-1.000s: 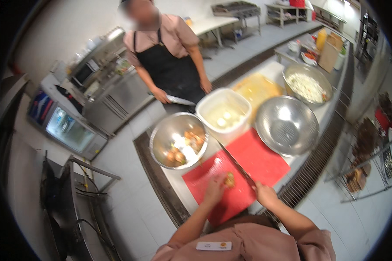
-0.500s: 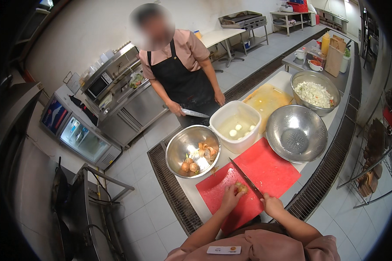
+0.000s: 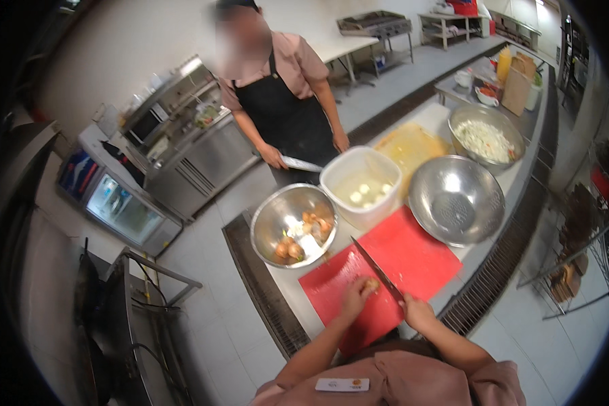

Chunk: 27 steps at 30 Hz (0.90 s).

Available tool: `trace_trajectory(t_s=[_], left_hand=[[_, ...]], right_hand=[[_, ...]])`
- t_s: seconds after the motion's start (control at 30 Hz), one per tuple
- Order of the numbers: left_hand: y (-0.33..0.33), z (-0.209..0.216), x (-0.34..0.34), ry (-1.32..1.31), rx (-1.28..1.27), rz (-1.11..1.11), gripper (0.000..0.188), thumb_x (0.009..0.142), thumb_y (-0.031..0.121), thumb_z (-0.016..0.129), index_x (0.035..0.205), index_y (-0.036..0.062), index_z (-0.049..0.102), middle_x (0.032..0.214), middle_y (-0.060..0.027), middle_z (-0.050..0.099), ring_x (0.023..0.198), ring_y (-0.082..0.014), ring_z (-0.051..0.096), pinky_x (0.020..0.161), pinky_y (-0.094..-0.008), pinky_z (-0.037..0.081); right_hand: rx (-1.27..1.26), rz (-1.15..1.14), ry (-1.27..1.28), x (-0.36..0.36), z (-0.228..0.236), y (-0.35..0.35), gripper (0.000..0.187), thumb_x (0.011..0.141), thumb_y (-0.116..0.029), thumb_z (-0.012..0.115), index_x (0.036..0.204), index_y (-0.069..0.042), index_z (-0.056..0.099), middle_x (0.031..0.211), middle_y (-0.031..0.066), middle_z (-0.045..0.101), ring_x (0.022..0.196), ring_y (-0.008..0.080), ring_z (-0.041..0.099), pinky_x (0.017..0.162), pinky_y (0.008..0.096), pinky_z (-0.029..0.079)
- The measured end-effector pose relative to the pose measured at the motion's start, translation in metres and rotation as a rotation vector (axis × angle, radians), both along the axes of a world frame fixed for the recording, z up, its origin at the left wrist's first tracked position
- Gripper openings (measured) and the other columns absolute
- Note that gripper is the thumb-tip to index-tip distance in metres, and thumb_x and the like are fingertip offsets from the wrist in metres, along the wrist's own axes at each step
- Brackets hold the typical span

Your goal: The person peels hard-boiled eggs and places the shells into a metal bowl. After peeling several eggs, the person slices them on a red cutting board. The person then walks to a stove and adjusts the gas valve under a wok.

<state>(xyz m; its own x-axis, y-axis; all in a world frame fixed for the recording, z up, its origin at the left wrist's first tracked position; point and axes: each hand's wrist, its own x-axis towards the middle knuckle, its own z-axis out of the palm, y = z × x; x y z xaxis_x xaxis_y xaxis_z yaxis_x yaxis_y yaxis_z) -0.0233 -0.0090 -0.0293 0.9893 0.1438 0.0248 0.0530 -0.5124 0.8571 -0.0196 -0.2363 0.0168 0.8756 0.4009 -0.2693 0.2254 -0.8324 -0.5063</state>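
My left hand is closed around a small yellowish-brown onion, low over the red cutting board; blur and fingers hide part of it. My right hand grips the handle of a long kitchen knife. The blade slants away to the upper left, just right of the onion, close to the board. Beyond the board's left side, a steel bowl contains brown-skinned onions and loose peels. A white tub behind the board holds peeled onions in liquid.
Right of the board sits a steel colander, with a bowl of chopped white vegetables behind it. A stained yellowish board lies near the tub. Across the table a co-worker holds a knife pointing toward the tub.
The whole view has shifted slightly, so the table and bowls appear a little higher and further left. My hands keep their hold on the onion and the knife.
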Motion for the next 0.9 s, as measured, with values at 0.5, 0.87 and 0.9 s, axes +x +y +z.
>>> trace_trajectory(t_s=[0.5, 0.87, 0.9], left_hand=[[-0.012, -0.006, 0.010, 0.229, -0.310, 0.162, 0.042, 0.088, 0.019, 0.070, 0.120, -0.0020, 0.055, 0.094, -0.0109, 0.065, 0.072, -0.0128, 0.064, 0.058, -0.0236, 0.052], [-0.020, 0.013, 0.012, 0.305, -0.244, 0.163, 0.045, 0.091, 0.028, 0.066, 0.120, -0.0029, 0.050, 0.082, -0.0101, 0.063, 0.059, -0.0114, 0.060, 0.050, -0.0231, 0.049], [-0.019, 0.013, 0.013, 0.292, -0.224, 0.145, 0.045, 0.092, 0.029, 0.065, 0.120, -0.0025, 0.050, 0.081, -0.0099, 0.063, 0.058, -0.0112, 0.060, 0.049, -0.0233, 0.049]], right_hand=[[0.032, 0.006, 0.058, -0.003, 0.018, 0.004, 0.027, 0.100, -0.028, 0.041, 0.102, -0.002, 0.045, 0.078, 0.0243, 0.066, 0.079, 0.0425, 0.065, 0.069, 0.0547, 0.049], [-0.013, 0.041, 0.124, 0.001, 0.018, 0.012, 0.023, 0.100, -0.023, 0.035, 0.104, -0.002, 0.043, 0.083, 0.0257, 0.066, 0.083, 0.0428, 0.066, 0.071, 0.0540, 0.049], [-0.017, 0.044, 0.126, 0.001, 0.017, 0.013, 0.022, 0.099, -0.022, 0.035, 0.104, -0.002, 0.043, 0.084, 0.0259, 0.066, 0.083, 0.0428, 0.066, 0.071, 0.0539, 0.050]])
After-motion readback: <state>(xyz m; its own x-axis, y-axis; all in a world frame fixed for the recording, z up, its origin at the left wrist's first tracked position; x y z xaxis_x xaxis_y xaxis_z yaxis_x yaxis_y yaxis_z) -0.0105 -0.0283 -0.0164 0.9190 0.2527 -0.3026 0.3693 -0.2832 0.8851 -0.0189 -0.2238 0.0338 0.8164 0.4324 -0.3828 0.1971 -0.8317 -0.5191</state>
